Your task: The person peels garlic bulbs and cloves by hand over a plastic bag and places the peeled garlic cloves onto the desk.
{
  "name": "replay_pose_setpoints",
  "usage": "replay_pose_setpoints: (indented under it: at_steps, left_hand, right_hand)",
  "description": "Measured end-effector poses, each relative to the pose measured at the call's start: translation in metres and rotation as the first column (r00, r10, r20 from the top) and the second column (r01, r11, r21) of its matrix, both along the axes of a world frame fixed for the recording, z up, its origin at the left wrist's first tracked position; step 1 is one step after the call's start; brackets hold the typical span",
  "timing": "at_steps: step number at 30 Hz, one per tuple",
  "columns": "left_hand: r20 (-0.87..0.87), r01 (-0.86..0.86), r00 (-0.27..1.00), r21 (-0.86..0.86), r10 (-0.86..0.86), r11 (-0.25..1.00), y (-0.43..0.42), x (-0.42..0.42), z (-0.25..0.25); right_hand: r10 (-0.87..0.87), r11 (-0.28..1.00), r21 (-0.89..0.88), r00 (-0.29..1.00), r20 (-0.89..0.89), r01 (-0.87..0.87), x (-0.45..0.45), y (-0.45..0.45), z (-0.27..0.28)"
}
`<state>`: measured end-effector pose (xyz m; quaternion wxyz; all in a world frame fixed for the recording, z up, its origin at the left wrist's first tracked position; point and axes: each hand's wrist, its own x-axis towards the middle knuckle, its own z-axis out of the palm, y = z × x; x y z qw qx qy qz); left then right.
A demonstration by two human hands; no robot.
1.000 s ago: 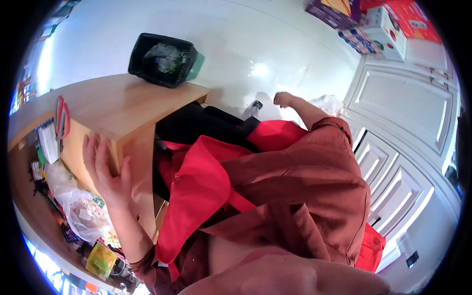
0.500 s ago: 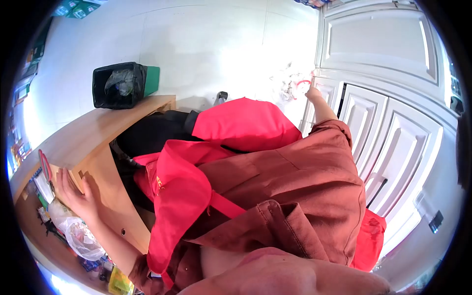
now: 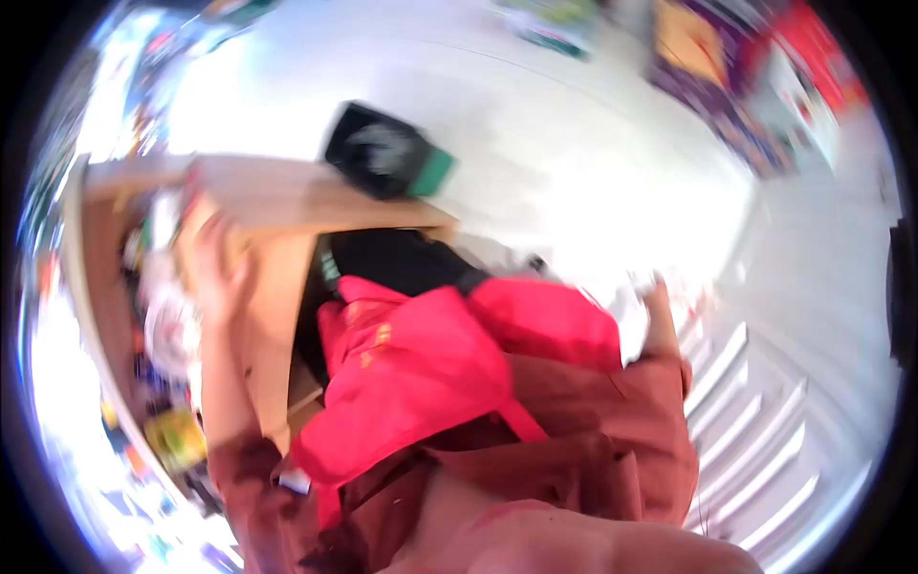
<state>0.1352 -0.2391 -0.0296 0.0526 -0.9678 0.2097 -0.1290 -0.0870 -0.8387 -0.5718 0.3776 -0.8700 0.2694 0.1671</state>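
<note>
My left hand (image 3: 223,273) is open with its fingers spread, against the light wooden desk (image 3: 287,206) near its top edge. A blurred red object (image 3: 194,182) lies just beyond its fingertips. My right hand (image 3: 658,297) is stretched out low on the far right, closed on what looks like a crumpled white plastic bag (image 3: 631,311) with red marks. Its fingers are smeared by motion. A red apron (image 3: 421,373) with yellow print hangs from my neck over a brown-red shirt (image 3: 583,402).
A black-lined green bin (image 3: 435,172) stands beyond the desk. Shelf items, including a clear plastic bag (image 3: 172,330) and a yellow packet (image 3: 177,437), sit left of the desk panel. White cabinet doors (image 3: 755,421) line the right. Boxes and bags (image 3: 693,43) stand at the far right on the pale floor.
The view has swung, so the desk and bin appear farther right and more boxes show at the top right. My left hand stays at the desk; my right hand remains stretched out.
</note>
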Motion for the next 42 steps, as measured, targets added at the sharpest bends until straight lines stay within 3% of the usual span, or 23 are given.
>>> replay_pose_setpoints:
  at_steps: [2,4,10,12,15,16,19,23,26,29,30,33,36,39,42]
  left_hand:
    - [-0.017,-0.028,0.999,-0.096,0.027,0.995,0.003,-0.004,0.0]
    - [0.028,-0.015,0.999,-0.06,0.017,0.998,0.015,-0.003,0.007]
    - [0.01,-0.004,1.0,-0.102,0.005,0.995,0.024,-0.005,0.001]
    - [0.02,-0.012,1.0,-0.114,0.014,0.993,0.026,-0.006,0.003]
    - [0.015,-0.033,0.999,-0.124,0.036,0.992,0.026,-0.01,0.0]
    - [0.005,-0.049,0.999,-0.116,0.05,0.992,0.025,-0.01,0.002]
    - [0.005,-0.051,0.999,-0.105,0.052,0.993,0.022,-0.009,0.005]
    - [0.011,-0.046,0.999,-0.107,0.048,0.993,0.02,-0.007,0.002]
    - [0.008,-0.053,0.999,-0.11,0.054,0.992,0.019,-0.006,0.001]
    - [-0.01,-0.065,0.998,-0.105,0.064,0.992,0.017,-0.004,0.001]
    - [-0.006,-0.065,0.998,-0.103,0.065,0.993,0.017,-0.004,0.001]
    - [-0.006,-0.069,0.998,-0.099,0.069,0.993,0.015,-0.005,0.001]
    - [-0.011,-0.097,0.995,-0.093,0.096,0.991,0.013,-0.005,0.001]
    - [-0.016,-0.099,0.995,-0.098,0.098,0.99,0.01,-0.006,0.002]
    - [-0.015,-0.075,0.997,-0.096,0.074,0.993,0.014,-0.004,0.001]
  right_hand:
    - [0.134,0.991,0.034,0.988,-0.07,-0.132,0.009,0.008,0.006]
    - [0.202,0.978,0.079,0.964,-0.174,-0.191,0.018,0.014,0.012]
    - [0.16,0.981,0.18,0.846,-0.508,-0.077,0.007,0.015,0.056]
    - [0.13,0.991,0.083,0.862,-0.489,-0.103,0.006,0.017,0.063]
    - [0.074,0.924,-0.344,0.959,-0.274,-0.17,0.006,0.014,0.042]
    - [0.094,0.862,-0.442,0.934,-0.345,-0.25,0.007,0.016,0.041]
    - [-0.116,0.859,-0.5,0.911,-0.396,-0.108,0.015,0.012,0.008]
    - [-0.084,0.756,-0.602,0.874,-0.478,-0.257,0.03,0.039,0.037]
    - [-0.061,0.625,-0.756,0.954,-0.294,-0.193,0.023,0.036,0.03]
    - [-0.083,0.766,-0.604,0.896,-0.435,-0.222,0.034,0.023,0.04]
    - [-0.098,0.78,-0.586,0.883,-0.459,-0.218,0.032,0.01,0.019]
    - [-0.023,0.853,-0.448,0.839,-0.544,-0.267,0.037,0.004,0.023]
    - [0.195,0.856,-0.349,0.864,-0.464,-0.381,0.037,0.013,0.033]
    - [0.322,0.79,-0.431,0.893,-0.315,-0.437,0.03,0.014,0.008]
    - [0.291,0.797,-0.399,0.868,-0.403,-0.453,0.041,0.021,0.013]
